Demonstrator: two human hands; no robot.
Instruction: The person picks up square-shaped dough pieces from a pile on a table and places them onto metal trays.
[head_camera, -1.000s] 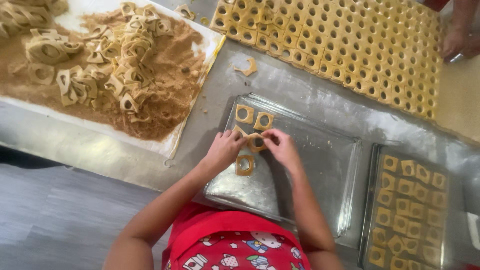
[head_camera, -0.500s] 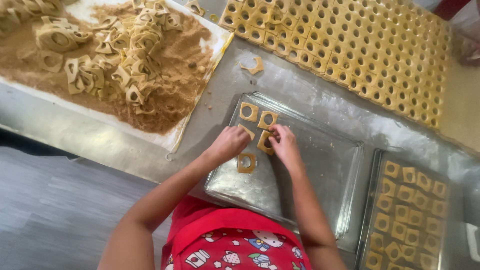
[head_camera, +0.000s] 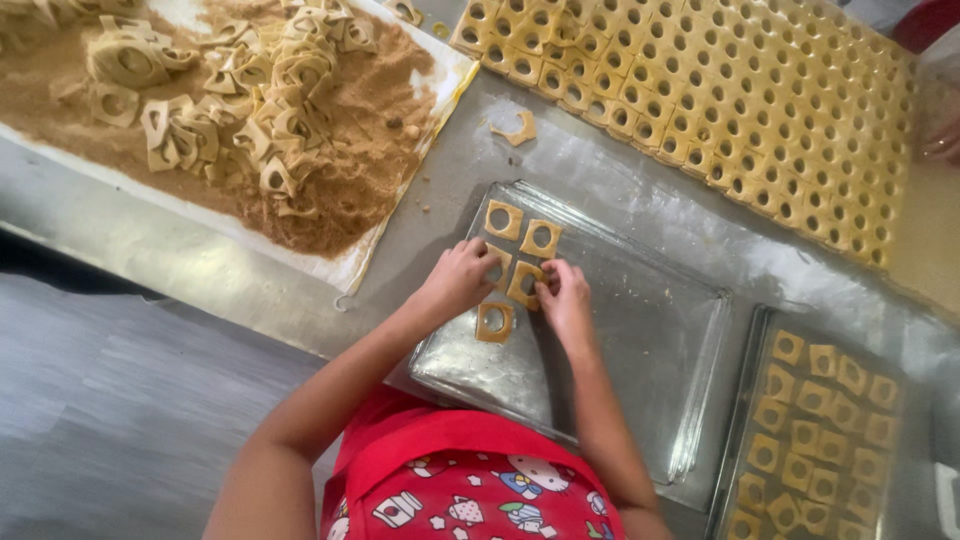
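- My left hand (head_camera: 462, 278) and right hand (head_camera: 562, 296) meet over the far left corner of a metal baking tray (head_camera: 640, 360), fingertips pinched on one square dough piece with a round hole (head_camera: 524, 283).
- That piece rests on the tray between my hands; both hands are closed lightly around its edges.
- Two more holed squares (head_camera: 522, 228) lie just beyond it, and another holed square (head_camera: 493, 322) lies just nearer to me. The rest of this tray is bare metal.
- To the right, a second tray (head_camera: 745, 400) holds rows of the same squares.
- Far left, a sheet (head_camera: 400, 215) spread with brown crumbs (head_camera: 340, 190) carries a heap of coated dough pieces (head_camera: 250, 90).
- Far right, a large slab of cut dough (head_camera: 740, 90) lies on the metal table (head_camera: 180, 260).
- A broken scrap (head_camera: 516, 128) sits alone beyond my tray.
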